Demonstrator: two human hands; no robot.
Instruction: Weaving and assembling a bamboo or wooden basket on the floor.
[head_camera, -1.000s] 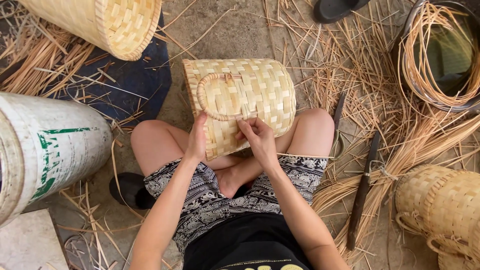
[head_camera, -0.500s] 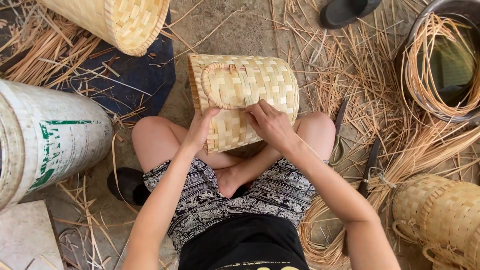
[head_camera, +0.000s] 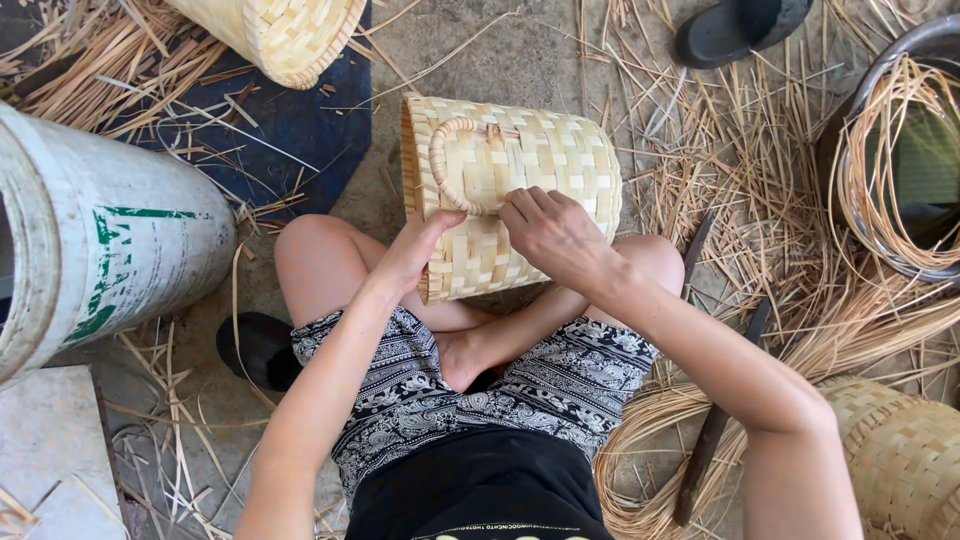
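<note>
A pale woven bamboo basket (head_camera: 545, 160) lies on its side across my crossed legs, its looped handle (head_camera: 450, 165) facing up. My left hand (head_camera: 418, 250) presses against the basket's lower left edge with the fingers bent on the weave. My right hand (head_camera: 548, 232) rests on top of the basket just right of the handle's lower end, fingers curled and pinching at the weave there. What the fingertips hold is hidden.
A white and green drum (head_camera: 110, 240) lies at the left. Another woven basket (head_camera: 285, 35) sits at the top, a third (head_camera: 905, 455) at the lower right. A bowl of coiled strips (head_camera: 895, 170) is at the right. Two dark blades (head_camera: 715, 430) and loose straw lie around.
The basket has shifted slightly right and away. My right hand moved from the basket's lower edge up toward the handle's base; my left hand stays on the lower left edge.
</note>
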